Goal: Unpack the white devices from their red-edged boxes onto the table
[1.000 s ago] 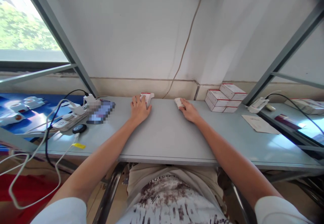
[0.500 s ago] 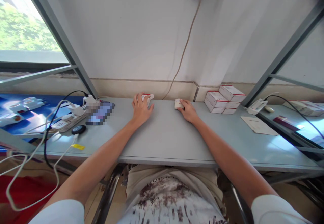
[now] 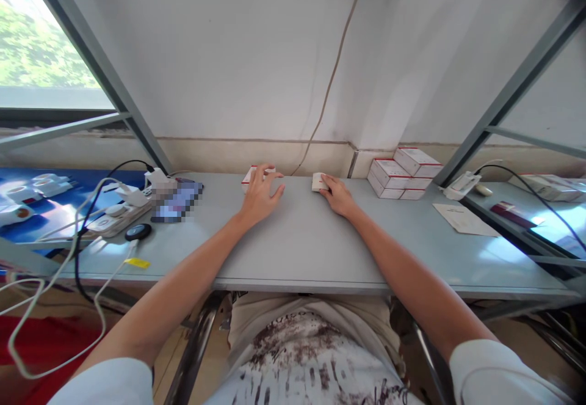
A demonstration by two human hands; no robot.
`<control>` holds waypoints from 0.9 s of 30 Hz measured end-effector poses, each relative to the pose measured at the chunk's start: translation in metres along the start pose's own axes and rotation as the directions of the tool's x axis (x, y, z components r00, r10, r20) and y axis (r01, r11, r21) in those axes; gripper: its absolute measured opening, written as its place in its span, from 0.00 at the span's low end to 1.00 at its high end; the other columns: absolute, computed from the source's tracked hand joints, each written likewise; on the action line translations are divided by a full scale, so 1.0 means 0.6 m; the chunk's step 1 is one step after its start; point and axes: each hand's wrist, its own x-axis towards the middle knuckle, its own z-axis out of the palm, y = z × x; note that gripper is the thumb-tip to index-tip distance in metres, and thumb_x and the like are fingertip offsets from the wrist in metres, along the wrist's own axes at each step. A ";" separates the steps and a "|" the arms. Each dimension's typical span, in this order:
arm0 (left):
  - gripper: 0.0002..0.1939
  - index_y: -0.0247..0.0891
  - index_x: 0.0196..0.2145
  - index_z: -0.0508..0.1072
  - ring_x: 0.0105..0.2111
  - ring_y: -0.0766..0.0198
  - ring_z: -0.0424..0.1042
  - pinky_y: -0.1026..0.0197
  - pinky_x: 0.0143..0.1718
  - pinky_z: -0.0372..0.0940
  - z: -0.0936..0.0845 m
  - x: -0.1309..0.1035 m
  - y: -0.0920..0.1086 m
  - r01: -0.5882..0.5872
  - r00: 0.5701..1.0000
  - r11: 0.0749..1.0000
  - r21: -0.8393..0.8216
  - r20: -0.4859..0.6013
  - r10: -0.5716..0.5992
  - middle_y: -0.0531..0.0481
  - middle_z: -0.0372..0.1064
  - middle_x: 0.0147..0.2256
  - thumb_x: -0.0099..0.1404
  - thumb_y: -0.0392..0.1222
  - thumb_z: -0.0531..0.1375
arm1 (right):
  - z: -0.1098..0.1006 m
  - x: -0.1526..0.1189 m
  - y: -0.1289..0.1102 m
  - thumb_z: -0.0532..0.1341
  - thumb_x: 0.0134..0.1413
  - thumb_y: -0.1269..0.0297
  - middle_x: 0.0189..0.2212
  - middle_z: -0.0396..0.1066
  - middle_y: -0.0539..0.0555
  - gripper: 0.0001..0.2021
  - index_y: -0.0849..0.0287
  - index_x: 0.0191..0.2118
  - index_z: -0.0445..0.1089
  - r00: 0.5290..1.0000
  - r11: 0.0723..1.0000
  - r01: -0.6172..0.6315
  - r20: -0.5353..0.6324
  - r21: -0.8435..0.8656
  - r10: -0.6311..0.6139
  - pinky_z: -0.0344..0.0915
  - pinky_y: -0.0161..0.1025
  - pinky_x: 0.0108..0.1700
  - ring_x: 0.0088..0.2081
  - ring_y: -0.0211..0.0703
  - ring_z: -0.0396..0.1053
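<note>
Near the back edge of the grey table, a small white box with red edges (image 3: 248, 177) lies partly behind my left hand (image 3: 260, 196). That hand has its fingers spread, and the box shows to the left of and behind them. To the right, my right hand (image 3: 336, 194) has its fingers round a small white box (image 3: 317, 181) that rests on the table; its right part is hidden by the fingers. Several white boxes with red edges (image 3: 389, 174) are stacked at the back, to the right of my right hand.
On the left are a phone (image 3: 178, 201), a power strip (image 3: 114, 218) with cables and a round black device (image 3: 138, 231). A paper sheet (image 3: 464, 219) and a white adapter (image 3: 461, 186) lie on the right. Metal frame posts rise at both sides.
My left hand's fingers have opened off the box, which now shows more to their left. My right hand stays on its box. The whole view has shifted slightly.
</note>
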 end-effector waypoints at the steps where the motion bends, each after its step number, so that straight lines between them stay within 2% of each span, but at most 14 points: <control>1: 0.16 0.43 0.58 0.76 0.64 0.48 0.67 0.43 0.70 0.62 -0.001 0.000 0.001 -0.017 0.999 0.999 -0.031 0.039 0.018 0.39 0.63 0.67 0.80 0.48 0.56 | 0.000 0.001 0.001 0.63 0.68 0.65 0.73 0.67 0.60 0.30 0.54 0.73 0.68 1.000 1.000 0.007 0.006 -0.003 -0.007 0.57 0.58 0.77 0.74 0.56 0.63; 4: 0.15 0.43 0.56 0.77 0.61 0.51 0.70 0.47 0.68 0.66 0.001 -0.003 0.002 -0.080 0.980 0.987 -0.142 0.170 0.104 0.40 0.68 0.61 0.80 0.47 0.55 | 0.001 0.003 0.005 0.62 0.69 0.66 0.74 0.65 0.62 0.31 0.56 0.75 0.66 0.999 0.999 0.026 0.023 -0.021 -0.025 0.56 0.58 0.77 0.75 0.56 0.61; 6: 0.14 0.42 0.54 0.77 0.59 0.52 0.72 0.47 0.67 0.67 0.005 -0.007 0.000 -0.117 0.964 0.973 -0.198 0.211 0.159 0.41 0.70 0.57 0.79 0.47 0.55 | 0.002 0.004 0.009 0.62 0.69 0.66 0.75 0.64 0.62 0.31 0.56 0.75 0.66 0.999 0.999 0.036 0.028 -0.028 -0.036 0.56 0.59 0.77 0.75 0.57 0.61; 11: 0.14 0.42 0.52 0.77 0.58 0.50 0.71 0.43 0.68 0.65 0.019 -0.012 -0.014 -0.172 0.952 0.959 -0.224 0.212 0.220 0.41 0.68 0.57 0.79 0.50 0.57 | 0.008 0.009 0.020 0.62 0.68 0.65 0.72 0.67 0.63 0.31 0.56 0.74 0.67 0.998 0.998 0.067 0.006 -0.020 -0.067 0.58 0.59 0.76 0.73 0.58 0.64; 16: 0.15 0.42 0.52 0.78 0.58 0.48 0.72 0.41 0.67 0.66 0.026 -0.012 -0.026 -0.170 0.939 0.952 -0.255 0.252 0.236 0.42 0.69 0.56 0.78 0.53 0.58 | 0.010 0.010 0.025 0.62 0.69 0.63 0.72 0.67 0.63 0.31 0.56 0.75 0.67 0.997 0.996 0.079 0.003 -0.030 -0.079 0.59 0.60 0.76 0.72 0.60 0.64; 23: 0.18 0.43 0.53 0.77 0.59 0.48 0.73 0.40 0.69 0.65 0.032 -0.014 -0.032 -0.149 0.924 0.953 -0.263 0.306 0.229 0.41 0.70 0.57 0.78 0.55 0.57 | 0.012 0.009 0.026 0.61 0.70 0.64 0.74 0.64 0.67 0.32 0.61 0.76 0.63 0.995 0.991 0.100 0.025 -0.084 -0.098 0.58 0.58 0.76 0.74 0.60 0.63; 27: 0.19 0.42 0.54 0.77 0.62 0.48 0.72 0.41 0.70 0.64 0.032 -0.013 -0.036 -0.151 0.915 0.950 -0.272 0.325 0.239 0.40 0.70 0.59 0.79 0.56 0.56 | 0.013 0.007 0.030 0.60 0.69 0.65 0.74 0.63 0.67 0.33 0.58 0.77 0.61 0.993 0.989 0.117 0.017 -0.094 -0.116 0.58 0.61 0.76 0.73 0.61 0.63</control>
